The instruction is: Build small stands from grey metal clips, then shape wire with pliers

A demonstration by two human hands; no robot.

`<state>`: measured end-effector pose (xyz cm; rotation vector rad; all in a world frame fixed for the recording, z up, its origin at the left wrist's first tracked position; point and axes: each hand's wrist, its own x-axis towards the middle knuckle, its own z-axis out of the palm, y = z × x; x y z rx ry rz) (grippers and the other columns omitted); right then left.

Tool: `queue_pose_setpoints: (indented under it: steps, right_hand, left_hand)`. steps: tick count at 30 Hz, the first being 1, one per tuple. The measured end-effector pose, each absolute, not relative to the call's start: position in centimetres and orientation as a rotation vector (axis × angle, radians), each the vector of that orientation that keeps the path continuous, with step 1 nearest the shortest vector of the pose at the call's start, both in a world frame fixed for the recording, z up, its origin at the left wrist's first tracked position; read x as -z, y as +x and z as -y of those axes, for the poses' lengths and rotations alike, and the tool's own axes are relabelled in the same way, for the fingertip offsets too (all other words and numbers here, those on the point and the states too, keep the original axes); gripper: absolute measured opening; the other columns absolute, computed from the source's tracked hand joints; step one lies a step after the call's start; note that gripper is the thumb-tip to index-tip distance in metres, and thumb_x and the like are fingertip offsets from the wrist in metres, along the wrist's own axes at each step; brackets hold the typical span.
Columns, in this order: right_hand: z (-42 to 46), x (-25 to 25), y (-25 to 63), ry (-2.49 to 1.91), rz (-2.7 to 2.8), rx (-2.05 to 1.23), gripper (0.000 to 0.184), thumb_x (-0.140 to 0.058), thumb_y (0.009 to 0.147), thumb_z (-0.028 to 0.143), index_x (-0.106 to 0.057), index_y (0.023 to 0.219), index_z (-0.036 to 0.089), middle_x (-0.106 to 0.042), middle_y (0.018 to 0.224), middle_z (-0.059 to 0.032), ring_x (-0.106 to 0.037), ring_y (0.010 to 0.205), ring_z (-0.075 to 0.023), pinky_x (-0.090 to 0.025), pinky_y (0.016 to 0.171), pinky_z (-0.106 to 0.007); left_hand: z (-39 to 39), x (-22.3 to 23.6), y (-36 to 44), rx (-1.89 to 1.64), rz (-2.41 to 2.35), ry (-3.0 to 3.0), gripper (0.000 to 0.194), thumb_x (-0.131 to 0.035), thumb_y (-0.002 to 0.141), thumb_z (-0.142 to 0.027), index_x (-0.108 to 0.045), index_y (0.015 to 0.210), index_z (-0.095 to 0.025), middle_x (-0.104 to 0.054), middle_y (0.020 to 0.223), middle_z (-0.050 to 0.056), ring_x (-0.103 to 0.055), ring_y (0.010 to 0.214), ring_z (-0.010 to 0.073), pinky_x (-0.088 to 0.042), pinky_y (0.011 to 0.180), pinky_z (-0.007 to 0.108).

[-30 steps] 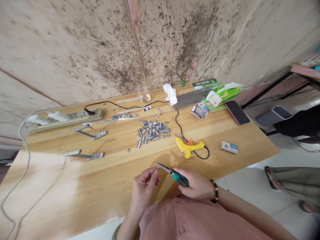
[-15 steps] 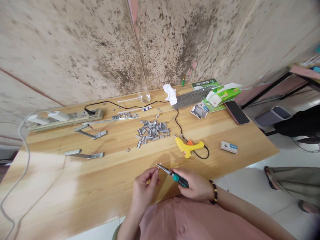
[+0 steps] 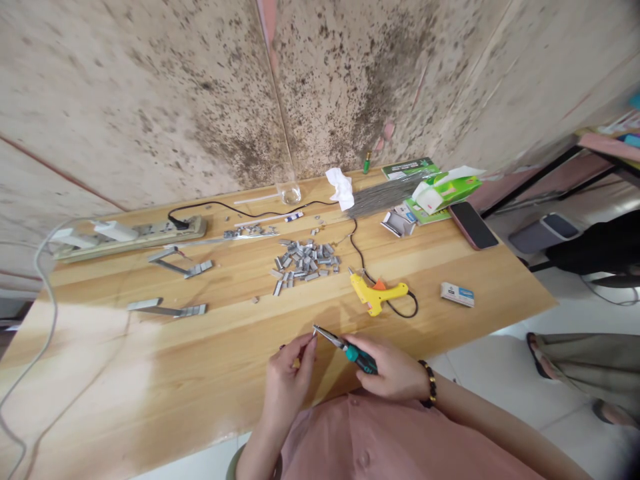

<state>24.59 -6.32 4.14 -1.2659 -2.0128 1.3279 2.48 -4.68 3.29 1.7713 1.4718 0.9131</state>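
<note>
My right hand (image 3: pixel 387 367) is wrapped round the teal-and-black handles of needle-nose pliers (image 3: pixel 353 350). The long jaws point up and left, and their tip meets a small, thin, pale piece (image 3: pixel 315 332) at the fingertips of my left hand (image 3: pixel 291 373). That hand pinches the piece between thumb and forefinger; it is too small to name for certain. Beyond my hands lies a loose heap of grey staples (image 3: pixel 303 260) in short strips. A yellow glue gun (image 3: pixel 377 293) rests on the table right of the heap.
Left on the wooden table (image 3: pixel 210 373) stand frames made of staple strips (image 3: pixel 170 309), near a power strip (image 3: pixel 150 233). Wire rods (image 3: pixel 385 195), a tissue pack (image 3: pixel 445 190), a phone (image 3: pixel 473 225) and a staple box (image 3: pixel 457 295) lie right. Another person's legs (image 3: pixel 585 363) show beyond.
My left fingers have shifted slightly, and less of the small piece shows at the pliers' tip. The pliers and my right hand have barely moved.
</note>
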Motion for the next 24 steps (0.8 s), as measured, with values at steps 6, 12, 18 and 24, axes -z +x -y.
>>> queue_pose_setpoints:
  steps: [6, 12, 18, 24]
  right_hand:
    - [6.2, -4.2, 24.7, -1.234, 1.992, -1.348, 0.065, -0.054, 0.075, 0.013, -0.041, 0.139, 0.018, -0.056, 0.130, -0.0105, -0.054, 0.118, -0.0237, -0.042, 0.100, -0.037]
    - [6.3, -4.1, 24.6, -1.250, 2.026, -1.324, 0.063, -0.053, 0.077, 0.015, -0.041, 0.139, 0.015, -0.056, 0.131, -0.0125, -0.055, 0.118, -0.0248, -0.043, 0.100, -0.037]
    - [6.3, -4.2, 24.4, -1.291, 2.042, -1.306, 0.062, -0.051, 0.078, 0.015, -0.042, 0.139, 0.011, -0.056, 0.131, -0.0149, -0.055, 0.117, -0.0269, -0.043, 0.100, -0.040]
    - [6.3, -4.5, 23.9, -1.347, 2.005, -1.314, 0.063, -0.051, 0.075, 0.013, -0.043, 0.138, 0.013, -0.058, 0.130, -0.0140, -0.057, 0.115, -0.0269, -0.045, 0.099, -0.040]
  left_hand:
    - [4.6, -2.9, 2.5, -0.935, -1.454, 1.808, 0.018, -0.055, 0.088, -0.027, -0.069, 0.093, -0.017, -0.066, 0.061, -0.001, -0.061, 0.051, 0.0113, -0.048, 0.054, 0.021]
    - [4.6, -2.3, 2.4, -0.978, -1.491, 2.222, 0.022, -0.053, 0.089, -0.018, -0.063, 0.108, -0.016, -0.068, 0.066, 0.001, -0.062, 0.053, 0.0119, -0.046, 0.055, 0.022]
    - [4.3, -2.3, 2.5, -0.883, -1.572, 2.745, 0.032, -0.058, 0.086, -0.014, -0.056, 0.118, -0.012, -0.066, 0.063, 0.002, -0.059, 0.051, 0.0147, -0.039, 0.053, 0.028]
    - [4.2, -2.1, 2.5, -0.804, -1.557, 2.868, 0.037, -0.054, 0.084, -0.006, -0.052, 0.121, -0.010, -0.063, 0.061, 0.001, -0.058, 0.051, 0.0151, -0.035, 0.052, 0.029]
